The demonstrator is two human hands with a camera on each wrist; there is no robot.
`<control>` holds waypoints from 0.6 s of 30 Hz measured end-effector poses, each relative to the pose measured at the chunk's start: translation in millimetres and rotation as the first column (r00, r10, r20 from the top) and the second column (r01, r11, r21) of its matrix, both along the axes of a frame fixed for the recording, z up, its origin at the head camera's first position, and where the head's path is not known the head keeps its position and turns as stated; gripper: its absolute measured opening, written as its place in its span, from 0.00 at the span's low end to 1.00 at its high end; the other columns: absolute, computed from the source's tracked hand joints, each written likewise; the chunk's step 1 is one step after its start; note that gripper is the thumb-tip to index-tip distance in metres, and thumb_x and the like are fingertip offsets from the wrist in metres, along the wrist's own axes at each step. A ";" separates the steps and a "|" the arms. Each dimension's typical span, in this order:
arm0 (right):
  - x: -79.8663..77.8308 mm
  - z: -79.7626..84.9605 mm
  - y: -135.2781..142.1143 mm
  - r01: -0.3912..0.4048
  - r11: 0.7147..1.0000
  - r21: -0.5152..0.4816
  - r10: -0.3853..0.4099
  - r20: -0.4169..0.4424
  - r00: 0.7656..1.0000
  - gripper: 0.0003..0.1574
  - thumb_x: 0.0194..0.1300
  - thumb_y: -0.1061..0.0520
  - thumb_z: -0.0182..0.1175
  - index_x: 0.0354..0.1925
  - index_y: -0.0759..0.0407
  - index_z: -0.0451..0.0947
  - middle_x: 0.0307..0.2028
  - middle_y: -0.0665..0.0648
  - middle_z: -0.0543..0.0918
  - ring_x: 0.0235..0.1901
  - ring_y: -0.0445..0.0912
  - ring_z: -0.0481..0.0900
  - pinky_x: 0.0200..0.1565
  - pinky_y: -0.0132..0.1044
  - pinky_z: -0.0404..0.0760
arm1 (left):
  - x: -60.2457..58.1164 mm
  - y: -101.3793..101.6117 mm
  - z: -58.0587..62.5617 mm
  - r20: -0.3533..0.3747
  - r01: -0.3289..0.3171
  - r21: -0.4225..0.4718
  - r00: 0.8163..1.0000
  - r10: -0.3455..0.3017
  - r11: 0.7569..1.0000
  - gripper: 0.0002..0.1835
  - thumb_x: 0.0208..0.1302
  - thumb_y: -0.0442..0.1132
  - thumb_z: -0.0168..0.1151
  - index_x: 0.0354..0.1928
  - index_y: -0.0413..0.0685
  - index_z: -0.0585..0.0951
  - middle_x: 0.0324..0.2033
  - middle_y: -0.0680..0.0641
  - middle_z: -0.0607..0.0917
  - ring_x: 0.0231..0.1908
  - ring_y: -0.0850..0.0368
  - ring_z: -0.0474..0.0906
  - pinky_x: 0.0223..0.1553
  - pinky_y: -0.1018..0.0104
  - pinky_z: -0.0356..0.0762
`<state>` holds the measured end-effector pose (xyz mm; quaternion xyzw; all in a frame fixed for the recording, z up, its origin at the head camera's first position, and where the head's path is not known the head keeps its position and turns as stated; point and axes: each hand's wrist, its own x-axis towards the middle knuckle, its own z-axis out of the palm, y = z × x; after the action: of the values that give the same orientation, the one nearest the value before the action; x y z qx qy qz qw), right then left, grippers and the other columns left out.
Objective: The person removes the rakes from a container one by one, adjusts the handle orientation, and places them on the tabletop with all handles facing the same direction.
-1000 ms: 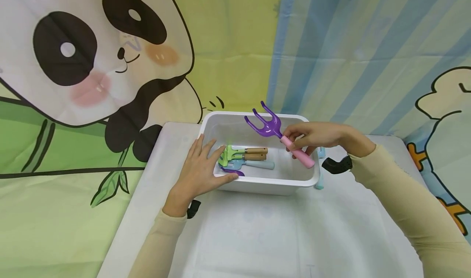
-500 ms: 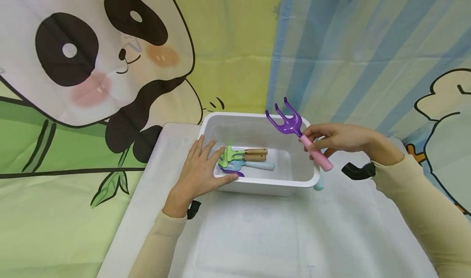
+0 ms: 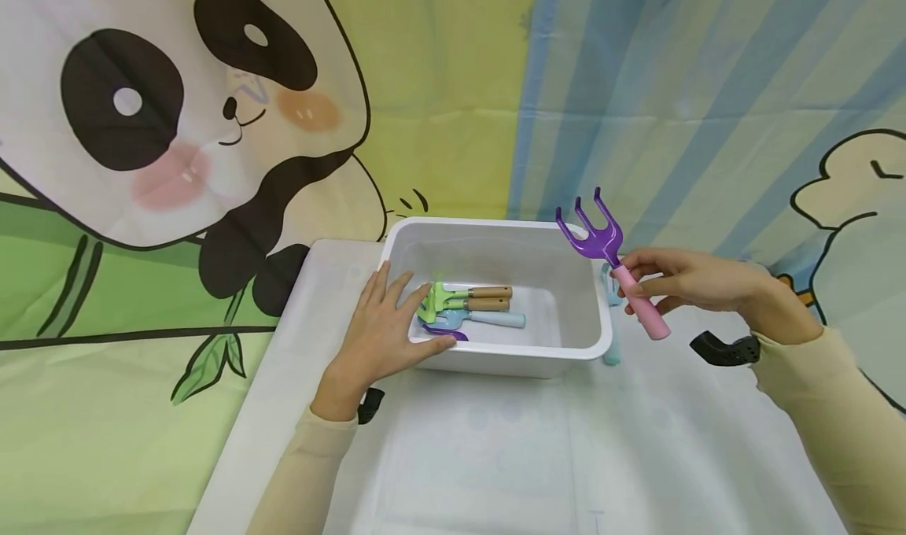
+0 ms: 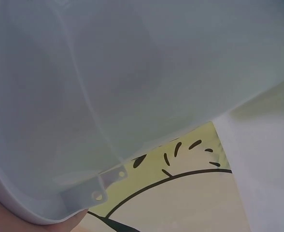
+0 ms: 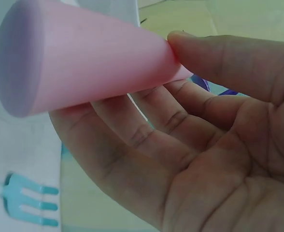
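My right hand (image 3: 690,283) pinches the pink handle of a small hand rake (image 3: 600,242) with purple prongs, held up beyond the right end of a white plastic bin (image 3: 510,362). The right wrist view shows the thumb on one side of the pink handle (image 5: 98,58) and the fingers under it. My left hand (image 3: 382,322) rests on the bin's front left corner, fingers spread and thumb along the front rim. Inside lie two green tools with wooden handles (image 3: 488,304), a tool with a light-blue handle (image 3: 502,319) and a purple piece (image 3: 446,333) partly behind the front rim.
A teal toy fork (image 5: 28,198) lies on the white table (image 3: 481,456) just right of the bin, partly hidden by it in the head view. Behind the table hangs a printed cloth (image 3: 446,110) with a panda.
My right hand has carried the hand rake to the right, from over the bin to past its right end. The left hand has stayed on the bin's corner.
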<state>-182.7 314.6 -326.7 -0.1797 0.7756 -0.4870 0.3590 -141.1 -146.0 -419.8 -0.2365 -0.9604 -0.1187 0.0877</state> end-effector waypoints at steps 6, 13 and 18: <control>12.5 -18.6 19.8 0.092 0.996 -0.019 -0.092 -0.005 0.996 0.25 0.77 0.60 0.53 0.64 0.71 0.58 0.54 0.73 0.71 0.49 0.61 0.82 0.47 0.53 0.84 | 0.2 0.2 -0.6 -0.004 -0.003 0.001 1.000 0.003 1.000 0.54 0.53 0.83 0.47 0.70 0.50 0.73 0.71 0.37 0.66 0.75 0.33 0.41 0.73 0.44 0.36; 21.2 -50.8 45.7 0.197 0.977 -0.087 -0.191 0.074 0.979 0.22 0.79 0.60 0.49 0.64 0.68 0.57 0.52 0.68 0.77 0.49 0.59 0.82 0.49 0.55 0.83 | 0.9 0.0 0.4 -0.007 -0.001 0.006 1.000 0.001 1.000 0.54 0.53 0.83 0.48 0.70 0.50 0.73 0.71 0.37 0.67 0.75 0.33 0.42 0.73 0.42 0.39; 24.6 -73.1 63.0 0.257 0.958 -0.128 -0.236 0.154 0.959 0.23 0.80 0.60 0.47 0.65 0.69 0.53 0.53 0.62 0.80 0.51 0.57 0.82 0.50 0.54 0.82 | 0.7 -0.2 0.2 0.000 -0.001 0.009 1.000 0.001 1.000 0.54 0.53 0.83 0.48 0.70 0.50 0.73 0.71 0.37 0.66 0.75 0.33 0.41 0.73 0.43 0.37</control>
<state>-158.2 377.6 -399.8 -0.0736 0.7275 -0.5950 0.3336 -140.3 -146.2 -419.7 -0.2355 -0.9600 -0.1230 0.0887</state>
